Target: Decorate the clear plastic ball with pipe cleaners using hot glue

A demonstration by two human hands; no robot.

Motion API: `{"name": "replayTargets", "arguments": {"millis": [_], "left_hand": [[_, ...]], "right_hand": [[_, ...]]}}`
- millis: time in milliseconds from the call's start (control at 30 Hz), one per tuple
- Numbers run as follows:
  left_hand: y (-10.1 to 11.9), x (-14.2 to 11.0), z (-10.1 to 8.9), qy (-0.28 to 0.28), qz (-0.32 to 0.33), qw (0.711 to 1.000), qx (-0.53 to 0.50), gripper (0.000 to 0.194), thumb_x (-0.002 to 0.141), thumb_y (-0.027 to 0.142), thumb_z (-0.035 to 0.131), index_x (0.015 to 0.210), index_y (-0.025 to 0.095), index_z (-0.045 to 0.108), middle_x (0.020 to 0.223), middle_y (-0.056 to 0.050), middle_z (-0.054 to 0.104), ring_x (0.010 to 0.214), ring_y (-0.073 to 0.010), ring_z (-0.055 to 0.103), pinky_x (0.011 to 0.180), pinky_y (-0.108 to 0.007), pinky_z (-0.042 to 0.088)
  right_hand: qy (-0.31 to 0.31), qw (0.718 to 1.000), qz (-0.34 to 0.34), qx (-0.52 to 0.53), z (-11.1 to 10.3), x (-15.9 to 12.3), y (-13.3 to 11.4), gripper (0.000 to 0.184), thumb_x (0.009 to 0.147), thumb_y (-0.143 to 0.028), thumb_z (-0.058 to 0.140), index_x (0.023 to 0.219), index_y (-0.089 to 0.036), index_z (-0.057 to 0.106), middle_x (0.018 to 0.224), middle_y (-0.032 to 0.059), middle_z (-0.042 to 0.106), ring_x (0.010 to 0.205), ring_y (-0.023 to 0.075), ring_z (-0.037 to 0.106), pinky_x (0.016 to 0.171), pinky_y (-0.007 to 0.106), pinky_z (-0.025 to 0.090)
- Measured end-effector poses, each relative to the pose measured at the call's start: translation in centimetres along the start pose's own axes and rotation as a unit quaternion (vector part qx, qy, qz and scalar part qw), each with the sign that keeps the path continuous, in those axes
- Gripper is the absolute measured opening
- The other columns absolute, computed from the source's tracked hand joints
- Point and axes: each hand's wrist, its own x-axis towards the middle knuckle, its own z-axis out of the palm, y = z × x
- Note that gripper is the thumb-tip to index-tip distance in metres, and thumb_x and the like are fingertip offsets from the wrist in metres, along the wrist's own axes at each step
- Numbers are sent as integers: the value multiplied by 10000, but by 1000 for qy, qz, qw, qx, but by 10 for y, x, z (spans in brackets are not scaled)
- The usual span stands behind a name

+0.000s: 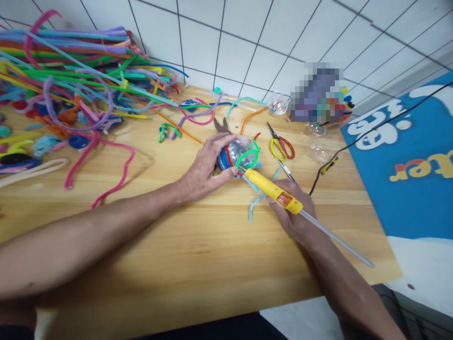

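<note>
My left hand is wrapped round a clear plastic ball, its thumb near a green pipe cleaner loop on the ball. Blue and red pipe cleaner runs round the ball's left side. My right hand grips a yellow hot glue gun, with a clear glue stick sticking out of its back end. The gun's nozzle points at the green loop; whether it touches is too small to tell. Light-blue pipe cleaner pieces lie below the ball.
Pliers lie behind the ball, and red-and-yellow scissors to its right. Many coloured pipe cleaners are heaped at the back left. Clear plastic domes stand at the right. A black cord crosses onto the table near a blue sign.
</note>
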Motion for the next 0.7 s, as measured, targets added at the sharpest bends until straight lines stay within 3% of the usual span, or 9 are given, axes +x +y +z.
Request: {"name": "replayTargets", "arguments": {"millis": [400,700], "left_hand": [[-1,1,0,6,11,1000,-7,672,1057,509,649,1652,322,400,1641,-153,509,1566,-364,473,1322,-620,402],[1,1,-1,3,18,1000,3,658,1077,499,637,1652,294,390,1634,-162,495,1566,-326,467,1327,-578,407]], "right_hand": [[-20,999,11,-27,-5,0,-1,210,1062,-280,643,1271,-289,623,1062,66,785,930,262,770,747,392,627],[-10,999,-1,-37,-4,1,-3,207,1071,-260,626,1272,-310,617,1034,53,772,897,254,766,712,381,626]]}}
